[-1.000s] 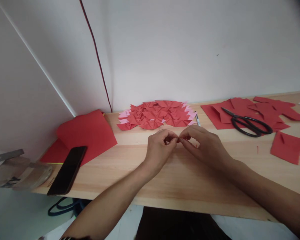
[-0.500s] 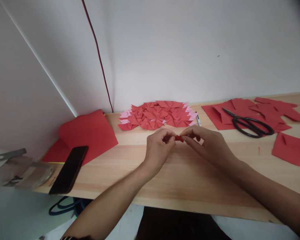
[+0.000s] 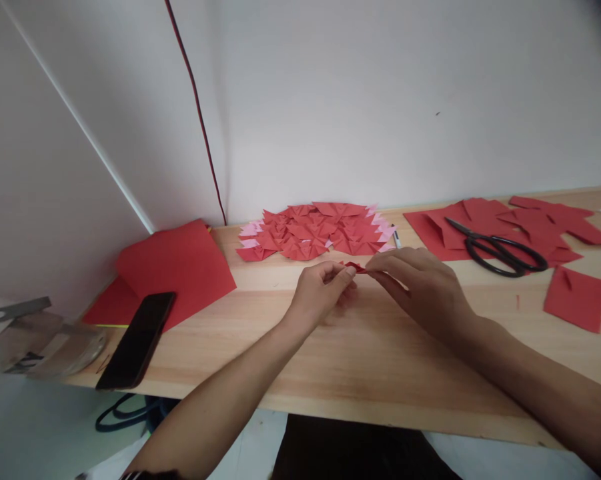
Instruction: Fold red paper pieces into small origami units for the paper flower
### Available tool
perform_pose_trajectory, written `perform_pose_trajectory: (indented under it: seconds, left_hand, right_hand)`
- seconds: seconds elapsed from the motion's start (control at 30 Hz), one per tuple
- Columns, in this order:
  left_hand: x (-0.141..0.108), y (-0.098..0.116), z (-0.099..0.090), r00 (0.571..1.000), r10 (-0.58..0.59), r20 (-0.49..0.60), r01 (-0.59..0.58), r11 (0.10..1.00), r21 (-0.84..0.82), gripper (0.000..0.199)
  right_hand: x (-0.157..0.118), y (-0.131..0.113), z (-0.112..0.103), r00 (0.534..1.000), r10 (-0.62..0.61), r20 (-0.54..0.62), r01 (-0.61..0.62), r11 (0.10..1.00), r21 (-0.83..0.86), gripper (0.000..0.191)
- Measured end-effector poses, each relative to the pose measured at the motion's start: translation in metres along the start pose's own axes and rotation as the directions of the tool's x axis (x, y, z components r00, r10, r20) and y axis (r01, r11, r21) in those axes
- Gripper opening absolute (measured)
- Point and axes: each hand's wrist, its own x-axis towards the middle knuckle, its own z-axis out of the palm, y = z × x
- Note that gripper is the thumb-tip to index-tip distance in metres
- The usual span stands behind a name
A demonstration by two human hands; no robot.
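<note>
A small folded piece of red paper (image 3: pixel 356 267) is held just above the wooden table (image 3: pixel 360 373), between both hands. My left hand (image 3: pixel 323 288) pinches its left end between thumb and fingers. At the other end, the thumb and fingertips of my right hand (image 3: pixel 423 283) are closed on it. My fingers hide part of the paper. Right behind the hands lies a cluster of folded red and pink paper pieces (image 3: pixel 307 230), close to the wall.
Black-handled scissors (image 3: pixel 505 253) rest on red paper sheets (image 3: pixel 433 233) at the right, near a cut red piece (image 3: pixel 575 300). A pen (image 3: pixel 397 237) lies beside the cluster. At the left are red sheets (image 3: pixel 190 267), a phone (image 3: pixel 137 340) and a clear container (image 3: pixel 65 347).
The red paper has been raised slightly and turned, now looking thinner and longer. My left hand's lower fingers have spread below it, and my right hand has flattened over its end.
</note>
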Motion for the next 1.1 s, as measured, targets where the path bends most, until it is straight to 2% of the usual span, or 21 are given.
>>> perform_pose_trajectory:
  seconds: [0.13,0.3,0.53,0.63,0.73,0.87,0.97,1.1]
  left_hand:
    - [0.0011,-0.0023,-0.0014,0.988,-0.126,0.091,0.138,0.981,-0.139,0.033]
    - [0.002,-0.003,-0.0037,0.98,-0.134,0.144,0.163,0.963,-0.214,0.031]
    - [0.0036,-0.0055,-0.0047,0.979,-0.149,0.14,0.177,0.96,-0.216,0.022]
    - [0.0031,-0.0065,-0.0047,0.984,-0.118,0.133,0.138,0.979,-0.152,0.025]
    - [0.0011,-0.0057,-0.0041,0.99,-0.076,0.119,0.076,0.997,0.002,0.029]
    - [-0.0021,-0.003,-0.0023,0.998,0.048,0.043,-0.055,0.983,0.177,0.032]
    - [-0.0036,-0.0017,-0.0005,0.992,0.128,-0.004,-0.124,0.973,0.194,0.033]
    - [-0.0042,-0.0029,0.0014,0.99,0.144,-0.007,-0.141,0.979,0.146,0.034]
  right_hand:
    - [-0.0011,-0.0009,-0.0011,0.996,-0.076,0.041,0.077,0.997,-0.007,0.014]
    - [-0.0021,0.0006,0.0001,0.988,-0.138,0.072,0.138,0.99,0.009,0.013]
    - [-0.0013,-0.001,0.0015,0.982,-0.167,0.085,0.163,0.985,0.049,0.017]
    - [-0.0002,-0.0026,0.0004,0.984,-0.17,0.059,0.166,0.984,0.057,0.015]
    - [0.0001,-0.0033,-0.0004,0.987,-0.153,0.043,0.15,0.987,0.053,0.013]
    - [-0.0014,-0.0038,0.0009,0.995,-0.093,0.032,0.09,0.992,0.085,0.009]
    - [-0.002,-0.0049,0.0026,0.999,0.012,0.035,-0.018,0.984,0.178,0.008]
    - [-0.0005,-0.0061,0.0033,0.993,0.103,0.054,-0.114,0.95,0.291,0.011]
